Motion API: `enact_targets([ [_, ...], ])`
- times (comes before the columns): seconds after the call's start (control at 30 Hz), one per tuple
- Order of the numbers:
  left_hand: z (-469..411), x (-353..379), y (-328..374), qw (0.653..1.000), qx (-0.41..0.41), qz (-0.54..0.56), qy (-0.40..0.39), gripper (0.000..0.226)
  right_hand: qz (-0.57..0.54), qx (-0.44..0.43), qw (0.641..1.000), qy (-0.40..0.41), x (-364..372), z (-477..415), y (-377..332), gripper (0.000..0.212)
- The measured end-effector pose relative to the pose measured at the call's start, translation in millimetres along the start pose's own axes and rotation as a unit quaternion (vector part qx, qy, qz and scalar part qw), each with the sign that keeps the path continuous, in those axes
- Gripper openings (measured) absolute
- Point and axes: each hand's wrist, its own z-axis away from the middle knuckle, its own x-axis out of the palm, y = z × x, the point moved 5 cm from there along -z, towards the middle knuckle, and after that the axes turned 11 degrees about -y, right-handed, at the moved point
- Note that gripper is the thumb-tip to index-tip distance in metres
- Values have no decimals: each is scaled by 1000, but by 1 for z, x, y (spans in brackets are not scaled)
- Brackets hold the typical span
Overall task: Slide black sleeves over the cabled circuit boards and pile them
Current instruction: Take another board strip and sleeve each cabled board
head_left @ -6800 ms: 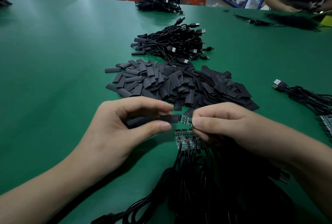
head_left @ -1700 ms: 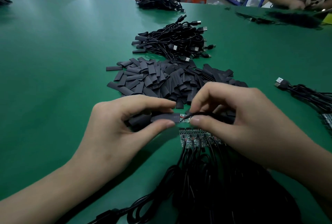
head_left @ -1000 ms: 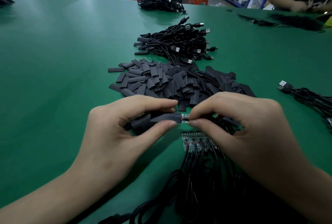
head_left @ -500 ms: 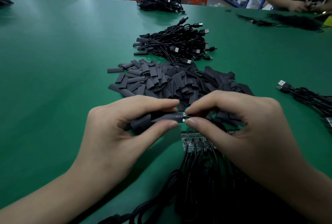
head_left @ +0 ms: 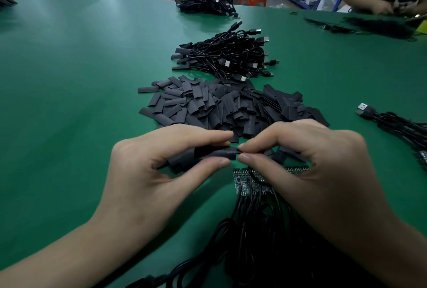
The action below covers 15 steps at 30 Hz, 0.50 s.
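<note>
Above the green worktop (head_left: pixel 80 102), the left hand (head_left: pixel 147 179) pinches a black sleeve (head_left: pixel 215 152); the right hand (head_left: pixel 307 172) pinches a cable (head_left: pixel 256 178) at the sleeve's open end.

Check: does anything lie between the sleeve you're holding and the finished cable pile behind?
Yes: the heap of loose sleeves lies between the finished pile and the sleeve pinched by the left hand and right hand. Carry it over the heap.

Dim overhead light lays a pale sheen on the green table (head_left: pixel 111 24) (edges bow, slightly soft).
</note>
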Motion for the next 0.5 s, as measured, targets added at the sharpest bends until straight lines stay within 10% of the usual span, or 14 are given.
enact_targets([
  [0.2, 4, -5, -8, 996, -46, -57, 40, 30, -164, 79, 978, -98, 6, -3, 8, 7],
  [0.5, -3, -6, 0, 997, -44, 2, 59, 20, 30, 11, 999, -10, 5, 1, -1, 10],
])
